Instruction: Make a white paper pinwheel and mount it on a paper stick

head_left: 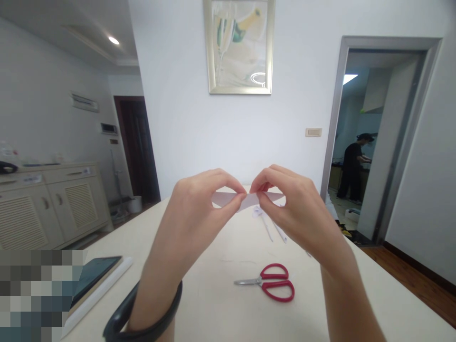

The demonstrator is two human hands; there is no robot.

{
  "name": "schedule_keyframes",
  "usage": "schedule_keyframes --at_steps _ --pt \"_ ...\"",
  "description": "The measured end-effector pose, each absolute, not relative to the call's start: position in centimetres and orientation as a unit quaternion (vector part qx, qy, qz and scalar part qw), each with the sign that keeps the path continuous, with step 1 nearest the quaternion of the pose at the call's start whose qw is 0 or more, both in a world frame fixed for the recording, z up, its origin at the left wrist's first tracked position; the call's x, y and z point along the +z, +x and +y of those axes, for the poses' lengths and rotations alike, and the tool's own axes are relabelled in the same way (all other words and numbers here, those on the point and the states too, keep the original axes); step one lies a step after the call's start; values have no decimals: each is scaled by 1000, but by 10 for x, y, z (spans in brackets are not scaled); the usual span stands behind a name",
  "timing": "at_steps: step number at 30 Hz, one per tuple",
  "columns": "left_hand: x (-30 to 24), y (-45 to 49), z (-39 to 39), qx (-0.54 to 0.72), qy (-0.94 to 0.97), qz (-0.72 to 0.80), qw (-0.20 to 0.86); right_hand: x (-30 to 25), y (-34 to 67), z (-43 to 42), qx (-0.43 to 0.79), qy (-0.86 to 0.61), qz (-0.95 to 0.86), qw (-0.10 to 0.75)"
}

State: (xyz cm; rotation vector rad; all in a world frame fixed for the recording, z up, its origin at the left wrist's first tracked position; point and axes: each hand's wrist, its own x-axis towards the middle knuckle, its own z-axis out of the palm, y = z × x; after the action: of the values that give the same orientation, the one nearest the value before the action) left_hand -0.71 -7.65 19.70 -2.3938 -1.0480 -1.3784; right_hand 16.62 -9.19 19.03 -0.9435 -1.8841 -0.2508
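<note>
A small piece of white paper (245,203) is held up above the table, its top edge pinched from both sides. My left hand (203,199) grips it between thumb and forefinger. On the other side my right hand (290,197) pinches the same edge, thumb and fingertips close to those of the left. Parts of the sheet show through the gaps between thumbs and fingers. Below the hands, red-handled scissors (265,282) lie on the white table (213,304), blades pointing left. Thin white paper strips (267,227) lie beyond, partly hidden by my right hand.
At the table's left edge, a dark-screened phone or tablet (96,275) rests on a white item. A white cabinet (67,202) stands along the left wall. A framed picture (240,90) hangs ahead. Through the doorway on the right, a person (352,166) stands at a counter.
</note>
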Motion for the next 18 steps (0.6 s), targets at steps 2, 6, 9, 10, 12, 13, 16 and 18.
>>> schedule_keyframes --at_steps 2,6,9,10,12,13,16,18 --pt "197 -8 -77 -466 -806 -353 98 190 168 -90 -102 -384 -773 495" --pt "197 -10 -80 -470 -796 -361 117 191 171 -87 -83 -378 -780 492" --pt "197 -10 -82 -471 -788 -374 130 191 172 -88 -76 -376 -783 490" --pt "197 -9 -83 -472 -787 -375 130 191 171 -89 -77 -377 -784 488" --pt "197 -6 -83 -473 -788 -371 130 191 167 -91 -83 -379 -783 486" --pt "196 -4 -83 -475 -789 -367 130 191 165 -92 -85 -380 -782 486" --pt "196 -3 -84 -478 -792 -356 131 192 163 -93 -94 -375 -782 489" --pt "196 -9 -85 -487 -785 -357 135 194 170 -91 -120 -375 -770 502"
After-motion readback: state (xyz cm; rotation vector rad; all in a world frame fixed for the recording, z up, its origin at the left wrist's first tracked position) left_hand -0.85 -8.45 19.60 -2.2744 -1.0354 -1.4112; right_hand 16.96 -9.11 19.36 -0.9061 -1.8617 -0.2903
